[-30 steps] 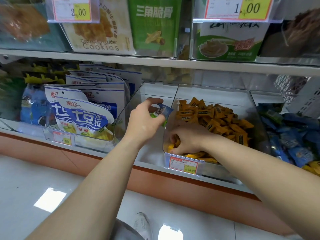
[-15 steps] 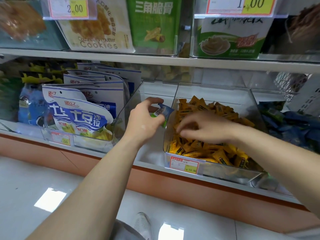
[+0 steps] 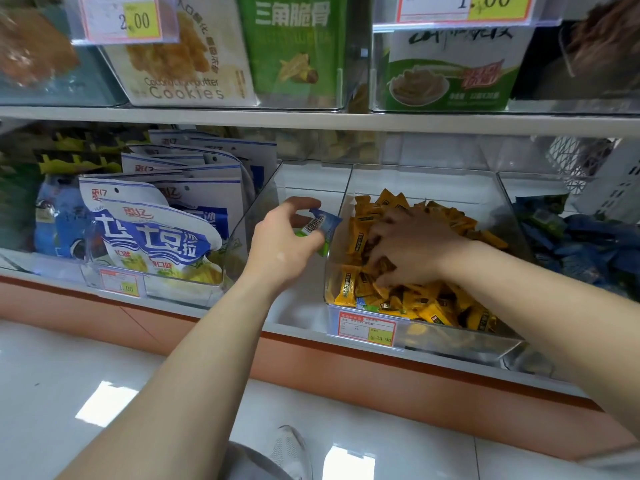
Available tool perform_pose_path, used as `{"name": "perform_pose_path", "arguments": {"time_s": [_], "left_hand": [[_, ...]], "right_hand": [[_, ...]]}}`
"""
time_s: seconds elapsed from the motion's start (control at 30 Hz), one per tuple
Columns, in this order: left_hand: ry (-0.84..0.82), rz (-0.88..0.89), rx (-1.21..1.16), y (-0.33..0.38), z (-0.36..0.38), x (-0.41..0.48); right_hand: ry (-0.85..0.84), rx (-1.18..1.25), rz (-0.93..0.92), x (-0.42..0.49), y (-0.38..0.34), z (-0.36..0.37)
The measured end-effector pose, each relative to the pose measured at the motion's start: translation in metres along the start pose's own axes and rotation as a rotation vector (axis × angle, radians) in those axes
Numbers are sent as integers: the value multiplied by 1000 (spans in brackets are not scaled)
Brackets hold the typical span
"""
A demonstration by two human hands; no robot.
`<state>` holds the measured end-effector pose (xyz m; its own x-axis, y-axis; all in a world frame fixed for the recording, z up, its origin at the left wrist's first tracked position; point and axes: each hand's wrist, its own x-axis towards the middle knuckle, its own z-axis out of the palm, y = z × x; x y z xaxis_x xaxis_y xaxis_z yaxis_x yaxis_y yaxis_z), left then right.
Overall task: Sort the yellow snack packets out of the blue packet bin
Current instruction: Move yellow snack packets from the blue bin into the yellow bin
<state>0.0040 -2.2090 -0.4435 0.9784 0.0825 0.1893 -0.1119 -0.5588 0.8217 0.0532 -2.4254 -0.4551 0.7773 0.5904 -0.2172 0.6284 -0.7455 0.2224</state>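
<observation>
Hands are both at the lower shelf (image 3: 298,313) of a shop display, reaching in from below. The left hand (image 3: 282,251) hovers over the gap between two clear containers and pinches a small blue packet (image 3: 323,223) between thumb and fingertips; the packet shows a barcode and a green edge. Just to its right, the right hand (image 3: 412,249) lies palm down on the heap of yellow snack packets (image 3: 436,311) that fills the clear bin (image 3: 433,183) in the middle of the shelf. Its fingers are spread and bent down into the pile, and I cannot tell whether they have hold of any packet. A red-and-yellow price tag (image 3: 367,329) is fixed to the front of that container. The blue packet bin (image 3: 533,185) stands just beside it on the right, with its blue packets (image 3: 595,244) partly cut off by the frame edge. Left of the hands, white-and-blue bags (image 3: 152,237) stand upright in another clear holder. Below, a grey shoe (image 3: 291,452) rests on the glossy floor (image 3: 52,393).
</observation>
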Motion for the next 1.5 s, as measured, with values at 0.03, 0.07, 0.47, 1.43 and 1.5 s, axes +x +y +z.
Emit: {"name": "perform_pose_path", "arguments": {"time_s": [0.03, 0.07, 0.47, 1.43, 1.5], "left_hand": [[-1, 2, 0, 0, 0, 0], [-2, 2, 0, 0, 1, 1], [3, -16, -3, 1, 1, 1], [25, -50, -153, -2, -5, 0], [45, -57, -188, -1, -4, 1]], "right_hand": [[19, 9, 36, -1, 2, -1], [63, 4, 56, -1, 1, 0], [-52, 200, -107, 19, -31, 18], [66, 1047, 70, 11, -21, 9], [138, 1135, 87, 3, -13, 0]]}}
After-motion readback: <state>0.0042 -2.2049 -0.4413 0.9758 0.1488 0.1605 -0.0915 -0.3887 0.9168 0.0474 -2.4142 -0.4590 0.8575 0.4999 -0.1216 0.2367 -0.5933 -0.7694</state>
